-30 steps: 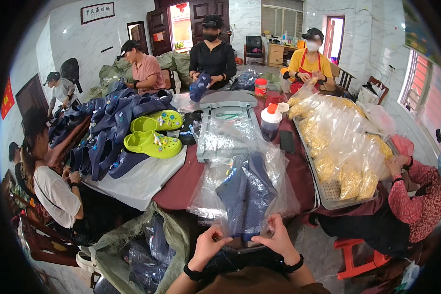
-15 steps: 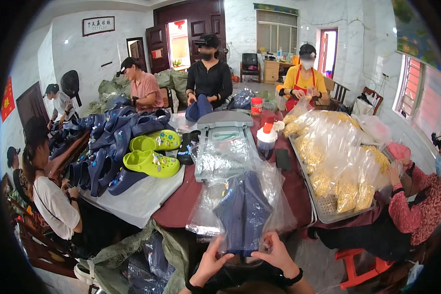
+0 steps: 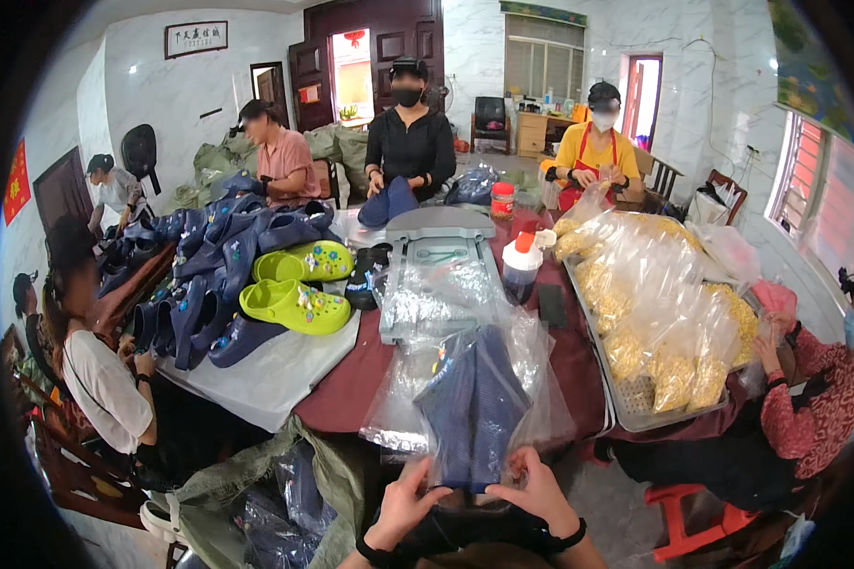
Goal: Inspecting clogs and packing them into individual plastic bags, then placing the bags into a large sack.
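A pair of navy blue clogs (image 3: 473, 408) stands soles side by side inside a transparent plastic bag (image 3: 548, 403), at the near edge of the table. My left hand (image 3: 410, 501) pinches the bag's near left corner between thumb and fingers, beside the end of the clogs. The opposite near corner is gripped the same way by my right hand (image 3: 535, 495). Both thumbs point inward toward the clogs. More flat transparent bags lie beneath, reaching over a grey plastic lid or board (image 3: 443, 230). Coloured charms show faintly on the bagged clogs' left side.
Navy clogs (image 3: 209, 256) are heaped at left beside lime green clogs (image 3: 299, 305). At right, a metal tray (image 3: 626, 415) holds bags of yellow pieces. A white-and-red bottle (image 3: 520, 267) and dark phone-like slab (image 3: 551, 305) lie between. A green sack (image 3: 337, 474) sits below left. Several people sit around.
My hands keep their hold on the bag, nearly unmoved. The view has shifted slightly. Across the table, the person in black has moved a hand up beside the navy clogs there.
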The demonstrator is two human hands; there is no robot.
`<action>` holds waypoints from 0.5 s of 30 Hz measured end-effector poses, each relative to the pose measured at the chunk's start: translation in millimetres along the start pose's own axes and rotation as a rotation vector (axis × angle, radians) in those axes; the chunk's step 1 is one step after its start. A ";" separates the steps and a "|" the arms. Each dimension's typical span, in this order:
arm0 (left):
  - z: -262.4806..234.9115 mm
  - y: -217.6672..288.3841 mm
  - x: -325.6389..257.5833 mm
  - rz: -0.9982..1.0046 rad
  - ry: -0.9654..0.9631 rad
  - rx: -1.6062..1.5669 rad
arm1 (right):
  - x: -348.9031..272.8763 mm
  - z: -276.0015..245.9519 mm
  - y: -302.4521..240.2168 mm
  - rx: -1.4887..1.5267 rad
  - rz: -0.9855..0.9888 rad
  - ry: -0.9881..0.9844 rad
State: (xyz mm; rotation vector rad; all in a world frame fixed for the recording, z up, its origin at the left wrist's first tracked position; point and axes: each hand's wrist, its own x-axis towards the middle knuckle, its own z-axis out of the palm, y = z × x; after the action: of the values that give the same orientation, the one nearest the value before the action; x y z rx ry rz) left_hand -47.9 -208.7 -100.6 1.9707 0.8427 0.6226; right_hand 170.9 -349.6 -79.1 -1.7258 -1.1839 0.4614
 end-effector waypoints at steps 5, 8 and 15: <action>4.4 -6.2 0.4 0.075 0.048 -0.014 | -1.1 -1.7 -2.2 0.022 0.018 -0.023; 0.6 -5.4 3.5 0.088 0.007 0.034 | 3.1 -3.5 -2.5 0.013 0.032 -0.041; 2.2 -10.8 2.9 0.086 0.000 0.015 | -1.1 -1.1 0.6 0.020 0.017 -0.039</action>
State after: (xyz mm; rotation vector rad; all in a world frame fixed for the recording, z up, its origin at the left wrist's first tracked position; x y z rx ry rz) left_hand -48.0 -203.6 -110.8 2.0288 0.7682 0.6681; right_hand 171.4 -351.1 -79.4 -1.7180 -1.1888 0.5179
